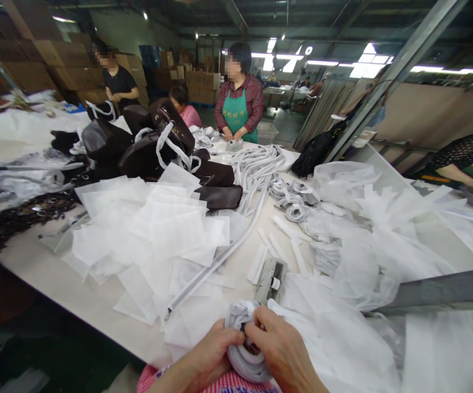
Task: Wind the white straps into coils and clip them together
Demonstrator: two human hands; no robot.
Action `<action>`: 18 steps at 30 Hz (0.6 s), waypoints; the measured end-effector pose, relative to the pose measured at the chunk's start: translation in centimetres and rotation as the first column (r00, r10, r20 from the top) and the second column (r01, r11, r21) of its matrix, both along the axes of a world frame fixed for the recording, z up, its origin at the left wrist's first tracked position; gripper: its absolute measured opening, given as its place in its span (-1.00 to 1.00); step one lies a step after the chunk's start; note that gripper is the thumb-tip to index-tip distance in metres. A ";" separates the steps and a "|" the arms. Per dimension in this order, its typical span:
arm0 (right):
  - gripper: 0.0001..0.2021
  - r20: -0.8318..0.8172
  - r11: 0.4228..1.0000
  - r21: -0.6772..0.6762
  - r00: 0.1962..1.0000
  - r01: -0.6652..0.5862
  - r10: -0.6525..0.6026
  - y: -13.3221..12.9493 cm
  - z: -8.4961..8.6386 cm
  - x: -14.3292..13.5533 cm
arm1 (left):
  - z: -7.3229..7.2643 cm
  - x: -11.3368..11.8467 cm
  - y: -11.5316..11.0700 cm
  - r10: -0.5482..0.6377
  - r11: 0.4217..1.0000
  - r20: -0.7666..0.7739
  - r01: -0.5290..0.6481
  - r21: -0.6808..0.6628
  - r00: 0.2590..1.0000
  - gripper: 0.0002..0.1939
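A coiled bag strap [249, 367] in a white wrapping is held at the table's near edge, close to my body. My left hand [214, 349] grips its left side, with the thumb pressed on the rim. On the opposite side, my right hand [277, 341] has its fingers bent into the middle of the coil; the fingertips are partly hidden. Just beyond the coil stands a grey tape dispenser [269, 281]. To its left lies one long white-wrapped strap [211, 267], stretching back toward a bundle of similar straps [256, 164].
Thin white sheets [150, 218] are heaped on the left, with dark brown bags [158, 147] behind them. Rolled straps [295, 199] and clear plastic bags [354, 262] cover the right. A metal post [395, 82] slants there. Co-workers stand around the table, one in a green apron [236, 112].
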State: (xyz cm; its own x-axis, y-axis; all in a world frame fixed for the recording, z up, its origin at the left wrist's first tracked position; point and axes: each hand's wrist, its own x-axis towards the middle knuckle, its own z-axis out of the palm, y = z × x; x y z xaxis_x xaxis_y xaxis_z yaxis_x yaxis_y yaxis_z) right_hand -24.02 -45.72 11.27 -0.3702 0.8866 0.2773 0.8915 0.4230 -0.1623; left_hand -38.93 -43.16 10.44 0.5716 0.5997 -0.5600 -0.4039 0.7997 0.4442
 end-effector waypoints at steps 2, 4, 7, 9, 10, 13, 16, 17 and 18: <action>-0.80 -0.013 0.998 0.002 0.998 0.061 -0.061 -0.4 -0.2 -0.2 | -0.4 0.1 -0.1 0.018 1.000 -0.012 -0.018 0.003 1.000 -0.66; -0.76 -0.009 0.996 -0.026 0.996 0.084 -0.084 -0.8 -0.1 -0.3 | -0.7 0.2 -0.3 0.029 0.999 -0.019 -0.028 0.033 0.999 -0.65; -0.78 -0.026 0.986 -0.129 0.994 0.103 -0.107 -1.1 0.4 -0.4 | -0.6 0.1 -0.3 0.005 0.990 -0.059 0.003 0.141 0.998 -0.63; -0.86 -0.092 0.953 -0.260 0.978 0.157 -0.186 -1.2 0.8 -0.6 | -0.2 -0.2 -0.2 -0.041 0.972 -0.137 0.072 0.224 0.990 -0.63; -0.87 -0.129 0.921 -0.343 0.962 0.185 -0.241 -1.3 0.9 -0.7 | 0.0 -0.4 -0.1 -0.063 0.959 -0.185 0.110 0.260 0.981 -0.63; -0.84 -0.228 0.788 -0.565 0.873 0.243 -0.432 -1.2 1.0 -0.6 | 0.1 -0.8 0.1 -0.082 0.943 -0.251 0.157 0.294 0.964 -0.63; -0.82 -0.295 0.692 -0.697 0.806 0.186 -0.513 -1.2 1.0 0.2 | -0.6 -0.7 -0.1 -0.072 0.968 -0.128 0.100 0.229 0.989 -0.63; -0.79 -0.309 0.695 -0.704 0.817 0.148 -0.487 -1.2 0.9 0.5 | -0.8 -0.6 -0.2 -0.068 0.975 -0.094 0.086 0.204 0.993 -0.64; -0.81 -0.315 0.721 -0.684 0.847 0.110 -0.428 -1.2 0.8 0.8 | -0.9 -0.6 -0.2 -0.068 0.980 -0.080 0.082 0.183 0.994 -0.65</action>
